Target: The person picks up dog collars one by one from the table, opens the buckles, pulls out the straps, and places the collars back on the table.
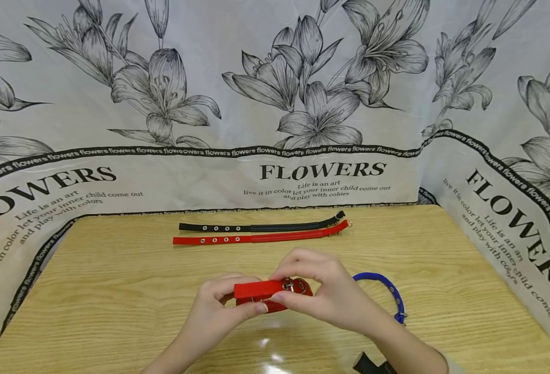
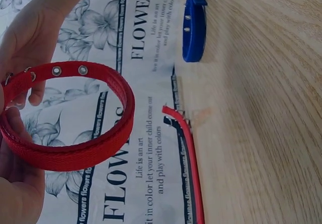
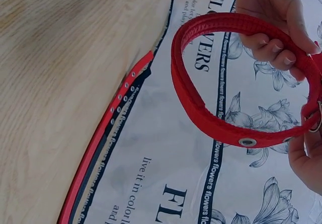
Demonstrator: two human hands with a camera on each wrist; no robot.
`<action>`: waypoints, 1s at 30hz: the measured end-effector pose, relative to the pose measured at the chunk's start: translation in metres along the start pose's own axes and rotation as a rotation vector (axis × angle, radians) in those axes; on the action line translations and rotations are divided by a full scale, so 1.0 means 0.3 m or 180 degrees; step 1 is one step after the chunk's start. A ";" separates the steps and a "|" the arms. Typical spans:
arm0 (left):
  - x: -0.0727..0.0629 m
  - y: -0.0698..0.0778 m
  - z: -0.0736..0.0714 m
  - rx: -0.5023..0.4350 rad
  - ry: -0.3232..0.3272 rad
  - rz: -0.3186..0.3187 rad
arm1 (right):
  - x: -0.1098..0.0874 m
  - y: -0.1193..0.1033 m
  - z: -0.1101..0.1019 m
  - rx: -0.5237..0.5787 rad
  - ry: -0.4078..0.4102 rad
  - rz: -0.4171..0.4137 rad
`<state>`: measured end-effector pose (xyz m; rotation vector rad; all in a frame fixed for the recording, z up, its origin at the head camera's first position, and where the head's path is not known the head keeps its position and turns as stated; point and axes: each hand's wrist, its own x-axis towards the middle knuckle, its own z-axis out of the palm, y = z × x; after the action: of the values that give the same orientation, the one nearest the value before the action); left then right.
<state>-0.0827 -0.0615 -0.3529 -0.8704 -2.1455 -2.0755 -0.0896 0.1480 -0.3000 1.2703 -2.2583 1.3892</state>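
Both hands hold a red buckled collar (image 1: 258, 289) above the table. The left hand (image 1: 221, 306) grips its left side between fingers and thumb. At the metal buckle (image 1: 288, 284), the right hand (image 1: 324, 291) pinches the strap, fingers above and thumb below. In the left wrist view the collar (image 2: 128, 116) forms a closed loop, with metal eyelets (image 2: 82, 70) along its strap. Its padded inner side shows in the right wrist view, where the fingers partly cover the buckle end.
Behind the hands, a black collar (image 1: 279, 227) and another red collar (image 1: 284, 237) lie straightened side by side. A blue collar (image 1: 373, 276) stands looped to the right. Partly cut off at the bottom edge is a dark object (image 1: 368, 364). Flower-printed cloth (image 1: 195, 182) hangs around the table.
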 end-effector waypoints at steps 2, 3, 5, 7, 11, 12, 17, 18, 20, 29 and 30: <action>0.000 0.003 0.001 -0.0023 -0.0038 0.0012 | -0.001 0.001 0.003 0.0058 -0.0011 -0.0049; 0.001 0.003 0.002 -0.0027 -0.0050 0.0014 | -0.001 0.001 0.004 0.0076 -0.0015 -0.0063; 0.002 0.004 0.004 -0.0029 -0.0060 0.0017 | 0.000 0.001 0.006 0.0097 -0.0017 -0.0087; 0.003 0.004 0.005 -0.0029 -0.0056 0.0033 | 0.000 0.001 0.007 0.0095 -0.0014 -0.0090; 0.003 0.005 0.007 -0.0030 -0.0029 -0.0024 | 0.001 0.003 0.009 0.0063 -0.0008 -0.0089; 0.004 0.006 0.008 -0.0038 -0.0027 -0.0054 | 0.001 0.004 0.009 0.0062 -0.0010 -0.0093; 0.005 0.008 0.013 -0.0085 -0.0028 -0.0125 | 0.003 0.008 0.010 0.0088 -0.0033 -0.0143; 0.006 0.010 0.015 -0.0097 -0.0034 -0.0121 | 0.004 0.008 0.011 0.0104 -0.0042 -0.0155; 0.007 0.012 0.016 -0.0129 -0.0041 -0.0146 | 0.006 0.008 0.010 0.0136 -0.0055 -0.0174; 0.003 0.018 0.003 -0.0565 -0.0069 -0.0419 | 0.003 0.001 0.001 0.0092 -0.0083 -0.0099; 0.002 0.018 -0.001 -0.0661 -0.0036 -0.0488 | -0.002 0.001 -0.004 0.0070 -0.0087 0.0000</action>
<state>-0.0810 -0.0618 -0.3477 -0.7562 -2.0911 -2.4078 -0.0898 0.1493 -0.2997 1.3040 -2.2667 1.4091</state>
